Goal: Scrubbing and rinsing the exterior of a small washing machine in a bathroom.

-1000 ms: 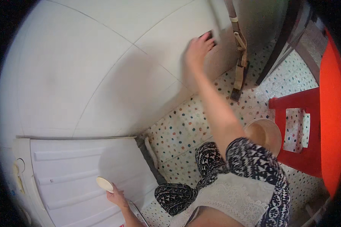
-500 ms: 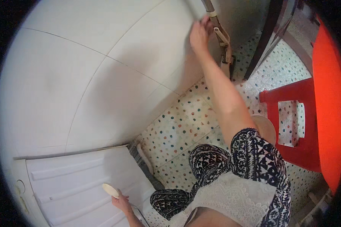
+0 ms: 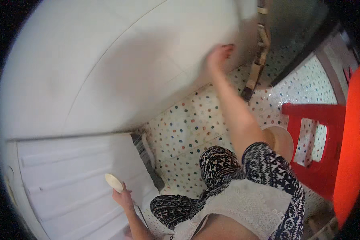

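Low on the left, my left hand (image 3: 122, 197) is wrapped round a cream, oval-faced shower head (image 3: 114, 182), with a thin grey hose running down beside the forearm. My right arm stretches up and away, and my right hand (image 3: 219, 58) is beside the white tiled wall (image 3: 120, 68). Motion smears its fingers, so their closure is unclear. To the right of that hand, apart from it, a brown and beige pole-like pipe with bands (image 3: 260, 48) runs down to the floor.
A white ribbed panel (image 3: 84, 172) stands at lower left. Speckled tiles cover the floor (image 3: 184, 128). A pale bucket (image 3: 282, 140) stands beside a red plastic stool (image 3: 318, 110), with a bright orange-red surface (image 3: 350, 152) at the right edge. A dark door edge (image 3: 304, 58) is at upper right.
My right hand has come away from the banded pipe and is lower, nearer the wall. The view has shifted a little. My left hand still holds the shower head.
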### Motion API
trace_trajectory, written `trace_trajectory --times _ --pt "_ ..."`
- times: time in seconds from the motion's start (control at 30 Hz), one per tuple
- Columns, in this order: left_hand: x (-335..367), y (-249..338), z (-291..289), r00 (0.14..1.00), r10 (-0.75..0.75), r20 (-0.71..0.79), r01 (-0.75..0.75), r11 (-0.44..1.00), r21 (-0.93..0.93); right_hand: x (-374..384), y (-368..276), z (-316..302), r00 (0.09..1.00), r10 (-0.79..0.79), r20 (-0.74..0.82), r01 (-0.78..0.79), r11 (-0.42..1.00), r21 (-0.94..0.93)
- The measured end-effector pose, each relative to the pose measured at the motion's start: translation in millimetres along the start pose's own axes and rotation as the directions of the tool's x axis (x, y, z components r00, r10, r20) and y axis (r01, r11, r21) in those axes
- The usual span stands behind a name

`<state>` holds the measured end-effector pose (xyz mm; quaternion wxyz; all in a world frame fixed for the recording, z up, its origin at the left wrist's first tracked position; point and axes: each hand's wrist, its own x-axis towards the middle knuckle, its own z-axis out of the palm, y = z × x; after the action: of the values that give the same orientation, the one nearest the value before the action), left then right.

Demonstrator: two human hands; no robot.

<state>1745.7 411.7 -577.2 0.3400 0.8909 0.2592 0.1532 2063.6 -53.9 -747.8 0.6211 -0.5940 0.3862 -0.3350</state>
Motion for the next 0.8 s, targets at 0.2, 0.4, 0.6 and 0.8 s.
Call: trace_trajectory --times 0.2,0.4,0.6,0.8 --pt "18 -40 -31 0.998 0.057 -0.006 -0.057 0.994 -0.094 -74 24 33 0.966 0.257 0.033 -0.255 0.922 0.291" --pt "26 -81 -64 1.0 0.009 -0.018 -0.012 0.988 -0.152 -256 -52 82 0.548 -0.79 0.275 0.823 0.451 -0.345" --pt "-1 -121 -101 0.986 -0.08 -0.15 0.019 0.929 -0.37 -294 -2 53 -0.455 -0.289 0.842 0.84 -0.454 0.298" --pt "-9 -163 -137 0.965 0.005 -0.261 -0.135 0.865 -0.483 -304 -62 23 -0.41 -0.213 0.887 0.814 -0.525 0.25"
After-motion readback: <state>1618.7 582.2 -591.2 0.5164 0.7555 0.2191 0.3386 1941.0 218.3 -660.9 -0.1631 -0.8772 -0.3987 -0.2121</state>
